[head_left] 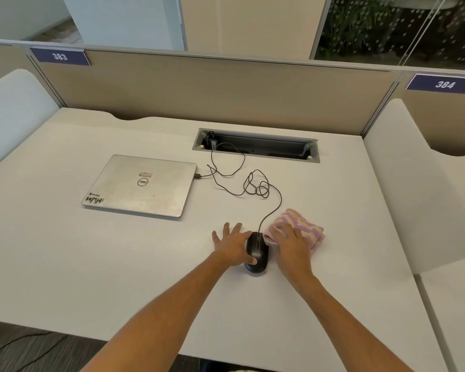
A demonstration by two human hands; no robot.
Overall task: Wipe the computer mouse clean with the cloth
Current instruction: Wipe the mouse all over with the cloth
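A black wired computer mouse (258, 251) lies on the white desk (91, 264), near its front middle. My left hand (232, 244) rests flat beside the mouse's left side, fingers spread, with the thumb touching the mouse's rear. Directly right of the mouse sits a folded cloth (304, 226) with pink and cream stripes. My right hand (293, 245) lies on top of the cloth's near left part, fingers curled over its edge next to the mouse.
A closed silver laptop (142, 185) lies at the left middle. The mouse's black cable (242, 181) loops between the laptop and an open cable tray (255, 146) set in the desk. Partition panels stand behind and at both sides.
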